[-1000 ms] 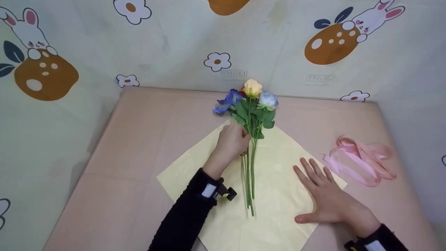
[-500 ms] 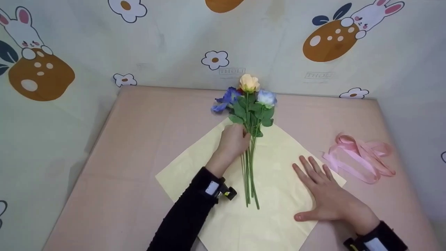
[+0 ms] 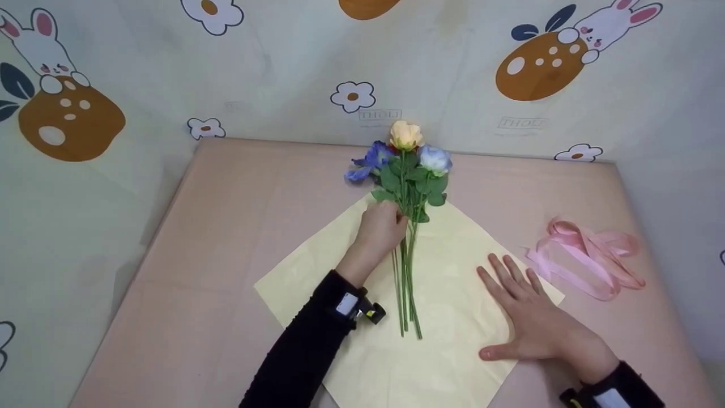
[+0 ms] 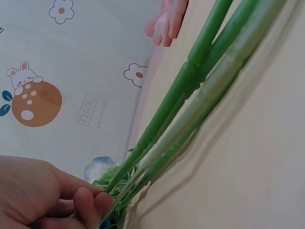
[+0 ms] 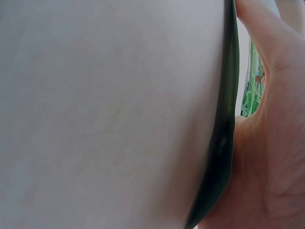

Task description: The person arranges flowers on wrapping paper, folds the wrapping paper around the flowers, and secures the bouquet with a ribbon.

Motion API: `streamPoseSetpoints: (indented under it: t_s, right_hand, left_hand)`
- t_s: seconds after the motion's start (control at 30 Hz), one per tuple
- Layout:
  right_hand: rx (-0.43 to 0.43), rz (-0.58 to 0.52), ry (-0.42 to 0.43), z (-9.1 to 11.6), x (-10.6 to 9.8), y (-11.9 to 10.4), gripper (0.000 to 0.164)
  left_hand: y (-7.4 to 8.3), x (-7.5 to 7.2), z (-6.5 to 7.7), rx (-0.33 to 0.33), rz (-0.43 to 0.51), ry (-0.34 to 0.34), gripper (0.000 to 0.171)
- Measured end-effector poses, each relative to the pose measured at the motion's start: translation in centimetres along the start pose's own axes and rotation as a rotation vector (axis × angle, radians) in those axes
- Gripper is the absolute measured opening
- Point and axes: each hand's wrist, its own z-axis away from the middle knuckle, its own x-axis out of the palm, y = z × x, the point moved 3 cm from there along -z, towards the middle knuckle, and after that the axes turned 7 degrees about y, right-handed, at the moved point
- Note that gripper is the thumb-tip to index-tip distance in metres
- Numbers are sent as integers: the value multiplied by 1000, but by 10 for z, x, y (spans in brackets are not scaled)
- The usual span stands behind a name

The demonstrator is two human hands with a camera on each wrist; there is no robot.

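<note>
One left hand grips stems (four, perhaps).

Green stems, pale yellow sheet

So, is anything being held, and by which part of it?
The left hand holds the flower stems near the leaves; the right hand holds nothing.

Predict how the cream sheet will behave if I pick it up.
The cream sheet should flop easily, since it looks thin and lies flat. It is probably light for its size, seeming a single layer. It may drag at first, as the right hand spreads across its edge.
</note>
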Motion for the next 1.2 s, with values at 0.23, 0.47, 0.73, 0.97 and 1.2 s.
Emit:
streamPoseSetpoints:
  t_s: [0.23,0.47,0.73,0.97,1.2]
  right_hand:
    - [-26,-4,32,4,-2,0,141]
    - [-46,-18,82,10,0,1,140]
    - [-37,-30,59,8,0,-1,139]
    - [-28,-27,26,5,1,-3,139]
    - [7,16,-46,-4,-7,-8,141]
  left_hand:
    - [-2,1,2,-13,83,-5,53]
    - [19,-19,8,-55,82,-72,60]
    - [26,-33,9,-66,58,-72,53]
    - [20,-63,21,22,-13,-96,40]
    - [2,-98,51,278,-188,-176,21]
